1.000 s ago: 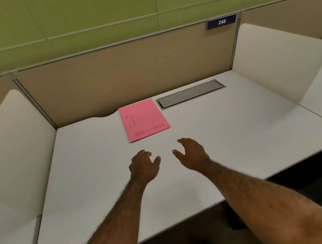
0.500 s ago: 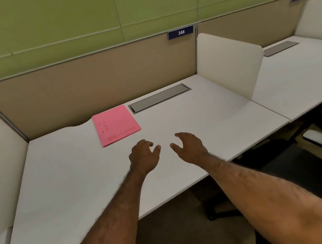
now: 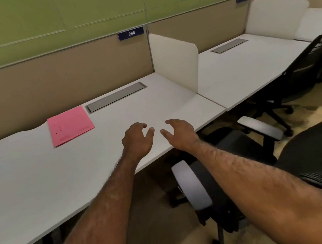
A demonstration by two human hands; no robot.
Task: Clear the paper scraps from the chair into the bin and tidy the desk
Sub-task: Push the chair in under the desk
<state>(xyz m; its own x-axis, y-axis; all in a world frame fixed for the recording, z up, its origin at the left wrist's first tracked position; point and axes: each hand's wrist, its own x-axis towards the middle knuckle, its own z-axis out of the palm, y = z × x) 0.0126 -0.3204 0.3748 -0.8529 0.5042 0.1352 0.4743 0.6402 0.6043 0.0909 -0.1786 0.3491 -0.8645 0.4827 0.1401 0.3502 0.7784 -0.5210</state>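
Note:
A pink folder (image 3: 70,124) lies flat at the back left of the white desk (image 3: 30,181). My left hand (image 3: 138,140) and my right hand (image 3: 179,132) hover side by side over the desk's front edge, both empty with fingers loosely curled and apart. Right of me a black mesh office chair (image 3: 321,153) with white armrests (image 3: 193,183) is partly tucked under the desk. My right forearm covers much of its seat, and I see no paper scraps or bin.
A grey cable flap (image 3: 116,97) is set into the desk's back. A white divider (image 3: 176,61) separates the neighbouring desk (image 3: 245,64), where a second black chair (image 3: 305,68) stands. Tan partition with sign 248 (image 3: 131,33) runs behind.
My view has swung right, so the folder and desk shift left and the chairs and neighbouring desk come into sight. Both hands keep the same empty pose.

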